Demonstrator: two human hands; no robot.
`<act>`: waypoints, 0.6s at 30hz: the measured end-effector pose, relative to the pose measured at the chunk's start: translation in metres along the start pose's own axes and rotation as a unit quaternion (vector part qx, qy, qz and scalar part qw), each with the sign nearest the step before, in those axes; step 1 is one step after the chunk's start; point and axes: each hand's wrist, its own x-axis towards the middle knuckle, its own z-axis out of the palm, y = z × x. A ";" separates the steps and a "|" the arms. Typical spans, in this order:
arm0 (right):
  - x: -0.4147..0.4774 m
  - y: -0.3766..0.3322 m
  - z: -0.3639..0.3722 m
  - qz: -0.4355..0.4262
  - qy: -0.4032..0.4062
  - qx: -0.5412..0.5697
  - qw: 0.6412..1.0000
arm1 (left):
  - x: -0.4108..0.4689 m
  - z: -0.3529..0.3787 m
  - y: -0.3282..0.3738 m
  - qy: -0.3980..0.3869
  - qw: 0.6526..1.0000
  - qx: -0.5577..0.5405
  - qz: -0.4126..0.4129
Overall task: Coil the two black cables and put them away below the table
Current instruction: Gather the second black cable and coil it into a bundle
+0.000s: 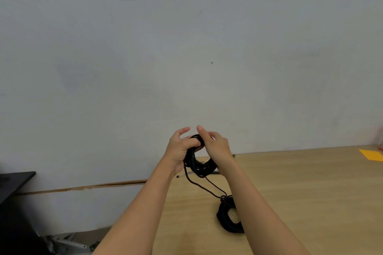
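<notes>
Two coils, raised coil point(200, 167) clamped by left hand point(179, 148), right hand point(218, 147), second coil point(227, 220) on table point(306, 192)

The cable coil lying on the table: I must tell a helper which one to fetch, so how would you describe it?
Start at the wooden table at lower right. On its near part, beside the right forearm, lies a black cable coil. Unlike the other coil, which the left hand and right hand hold in the air, this one rests on the wood.

The right forearm point(259, 203) hides part of the lying coil point(221, 216); the frame's edge cuts the orange sheet point(373, 155).
</notes>
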 end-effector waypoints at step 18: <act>0.002 0.004 -0.005 -0.069 0.021 -0.108 0.992 | 0.000 0.008 -0.001 -0.003 0.991 0.095 -0.095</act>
